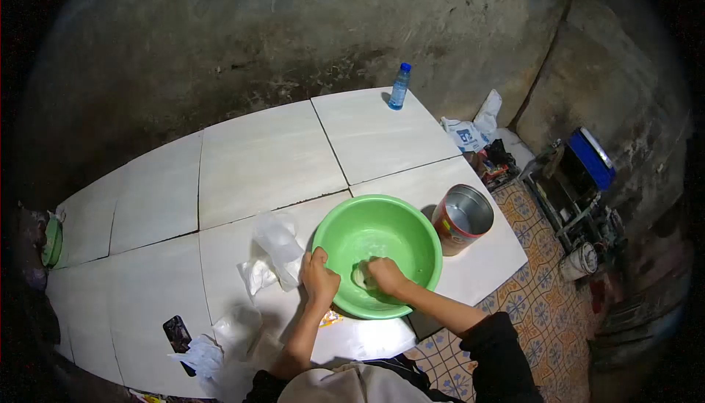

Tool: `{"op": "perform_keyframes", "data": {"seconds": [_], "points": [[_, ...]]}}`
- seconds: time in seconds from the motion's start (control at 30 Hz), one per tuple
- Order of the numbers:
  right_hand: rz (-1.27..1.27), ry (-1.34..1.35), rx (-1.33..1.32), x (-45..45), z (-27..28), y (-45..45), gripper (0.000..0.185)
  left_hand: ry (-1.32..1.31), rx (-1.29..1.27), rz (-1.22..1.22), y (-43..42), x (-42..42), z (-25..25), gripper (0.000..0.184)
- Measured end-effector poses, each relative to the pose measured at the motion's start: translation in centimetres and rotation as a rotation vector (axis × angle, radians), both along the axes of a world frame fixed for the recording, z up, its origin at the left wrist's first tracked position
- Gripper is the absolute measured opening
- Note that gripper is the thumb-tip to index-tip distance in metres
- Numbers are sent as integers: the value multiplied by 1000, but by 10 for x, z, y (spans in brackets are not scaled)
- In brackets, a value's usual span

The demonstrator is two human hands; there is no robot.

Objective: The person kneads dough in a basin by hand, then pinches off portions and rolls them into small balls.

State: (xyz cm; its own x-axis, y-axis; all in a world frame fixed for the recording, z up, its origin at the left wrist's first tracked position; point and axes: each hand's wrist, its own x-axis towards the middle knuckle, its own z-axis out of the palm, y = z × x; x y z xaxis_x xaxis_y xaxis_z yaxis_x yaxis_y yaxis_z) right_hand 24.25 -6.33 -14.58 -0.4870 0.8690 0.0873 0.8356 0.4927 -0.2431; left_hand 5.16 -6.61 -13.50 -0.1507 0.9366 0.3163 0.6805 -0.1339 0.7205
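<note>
A round green plastic basin (396,219) stands on the white tiled table. My left hand (320,279) is closed on its left rim. Inside the basin, my right hand (387,276) is closed and low near the bottom. Beside its fingers is a pale rounded lump (360,276), partly hidden; I cannot tell its kind or whether the fingers hold it. Whitish residue marks the basin floor. Left of the basin lie a clear plastic bag (279,238) and a small packet of white stuff (257,276). A yellow wrapper (332,318) sticks out beneath the basin's near side.
An open metal can (463,219) stands right of the basin. A blue-capped bottle (399,87) is at the table's far corner. A phone (178,335) and crumpled plastic (202,357) lie at the near left. Beyond the table's right edge is patterned floor (518,285) with a metal frame (565,190).
</note>
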Motion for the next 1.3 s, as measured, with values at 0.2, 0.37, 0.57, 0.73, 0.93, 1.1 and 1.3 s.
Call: {"op": "perform_keyframes", "data": {"seconds": [0.2, 0.37, 0.57, 0.73, 0.93, 1.1, 1.3], "points": [[-479, 308, 85, 26, -11, 25, 31, 23, -34, 43, -7, 4, 6, 25], [-490, 440, -9, 78, 20, 30, 61, 17, -39, 1, -3, 1, 4, 28], [-63, 221, -238, 29, 45, -32, 47, 25, -6, 20, -1, 3, -1, 27], [-154, -33, -111, 19, 26, -21, 26, 14, -44, 10, -5, 4, 4, 28], [99, 155, -299, 28, 31, -26, 41, 24, -26, 23, -5, 4, 4, 29], [411, -70, -264, 14, 27, -31, 47, 43, -44, 6, -5, 3, 7, 29], [592, 15, -296, 20, 13, 15, 48, 51, -51, -61, 1, 0, 4, 29]]}}
